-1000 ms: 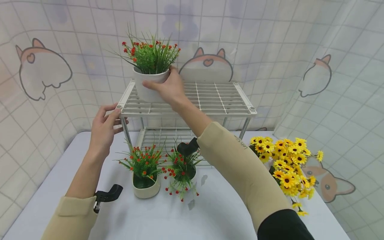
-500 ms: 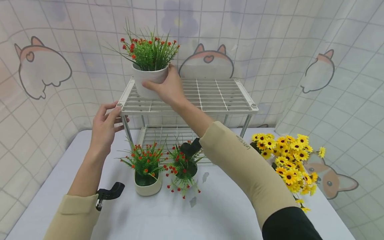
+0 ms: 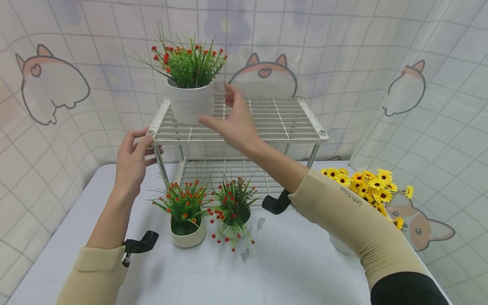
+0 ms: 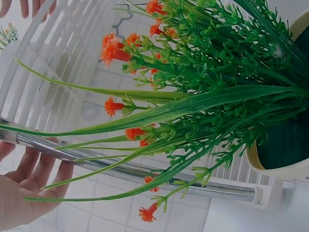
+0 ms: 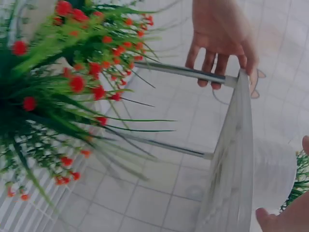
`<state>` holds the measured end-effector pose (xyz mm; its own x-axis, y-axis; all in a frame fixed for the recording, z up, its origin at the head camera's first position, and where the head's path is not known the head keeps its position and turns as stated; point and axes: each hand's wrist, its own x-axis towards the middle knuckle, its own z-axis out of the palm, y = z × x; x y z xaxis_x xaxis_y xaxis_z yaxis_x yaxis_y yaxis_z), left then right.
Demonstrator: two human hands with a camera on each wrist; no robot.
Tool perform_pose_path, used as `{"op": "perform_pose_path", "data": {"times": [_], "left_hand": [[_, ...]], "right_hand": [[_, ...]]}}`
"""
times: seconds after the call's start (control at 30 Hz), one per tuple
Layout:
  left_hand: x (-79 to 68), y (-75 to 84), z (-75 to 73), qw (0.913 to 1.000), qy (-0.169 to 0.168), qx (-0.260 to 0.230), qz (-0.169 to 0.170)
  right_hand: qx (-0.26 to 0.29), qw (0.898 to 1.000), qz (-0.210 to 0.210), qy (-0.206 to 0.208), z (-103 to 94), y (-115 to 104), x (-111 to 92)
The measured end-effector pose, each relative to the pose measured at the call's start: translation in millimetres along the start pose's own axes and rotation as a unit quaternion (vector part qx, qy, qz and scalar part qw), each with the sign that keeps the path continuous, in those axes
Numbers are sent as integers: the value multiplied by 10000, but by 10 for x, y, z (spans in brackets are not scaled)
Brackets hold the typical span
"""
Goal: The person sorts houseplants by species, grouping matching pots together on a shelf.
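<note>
A white pot (image 3: 190, 103) of grass with small red flowers stands upright on the left side of a white wire rack's (image 3: 297, 140) upper shelf. Just right of it is my right hand (image 3: 239, 125), thumb and fingers spread, apart from the pot in the head view. My left hand (image 3: 131, 163) holds the rack's front left corner; in the left wrist view its fingers (image 4: 41, 166) lie against the metal post (image 4: 120, 166). Two more red-flowered plants stand before the rack: one in a cream pot (image 3: 188, 238), another (image 3: 233, 203) to its right.
Yellow flowers (image 3: 371, 186) in a pale pot (image 3: 340, 245) stand on the right, partly hidden by my right sleeve (image 3: 347, 216). The rack's lower shelf (image 3: 213, 163) lies behind the front plants. A patterned curtain (image 3: 343, 51) surrounds the white-covered table (image 3: 282, 262).
My right hand has let go of the white pot and moved right, its fingers spreading. The pot stays on the upper shelf. My left hand keeps its place at the corner.
</note>
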<state>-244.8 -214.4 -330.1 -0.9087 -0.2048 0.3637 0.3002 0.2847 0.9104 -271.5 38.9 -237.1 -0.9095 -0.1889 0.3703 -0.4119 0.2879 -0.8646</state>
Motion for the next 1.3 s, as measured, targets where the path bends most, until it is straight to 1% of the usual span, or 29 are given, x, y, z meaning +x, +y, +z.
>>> {"op": "perform_pose_path", "data": {"times": [0.17,0.3,0.4,0.5,0.6,0.7,0.8,1.0,1.17,1.3], "left_hand": [[5,8,5,10000,-26,11,-15],[-6,9,-14,10000,-33,15,-81],[-15,13,-33,9999,-18,-29,-113],[-11,16,-33,9999,-43,-72,-75],[-5,16,-23,9999,-80,-73,-28],[-4,15,-16,10000,-82,-42,-20],[-5,9,-8,10000,-41,-49,3],[5,0,12,9999,88,-20,84],[-5,3,27,9996,220,95,143],[7,11,31,9996,225,116,103]], "right_hand": [[440,9977,-511,-14,-159,80,-240],[638,9941,-871,-109,-261,144,-466],[755,9913,-1056,-224,-312,200,-645],[803,9888,-1218,-306,-360,276,-836],[733,9870,-1394,-329,-392,387,-1036],[717,9861,-1457,-358,-395,526,-1229],[784,9877,-1309,-325,-394,679,-1399],[913,9937,-644,11,-405,1008,-1641],[915,9947,-54,474,-411,1267,-1749],[915,9916,338,848,-441,1426,-1768]]}}
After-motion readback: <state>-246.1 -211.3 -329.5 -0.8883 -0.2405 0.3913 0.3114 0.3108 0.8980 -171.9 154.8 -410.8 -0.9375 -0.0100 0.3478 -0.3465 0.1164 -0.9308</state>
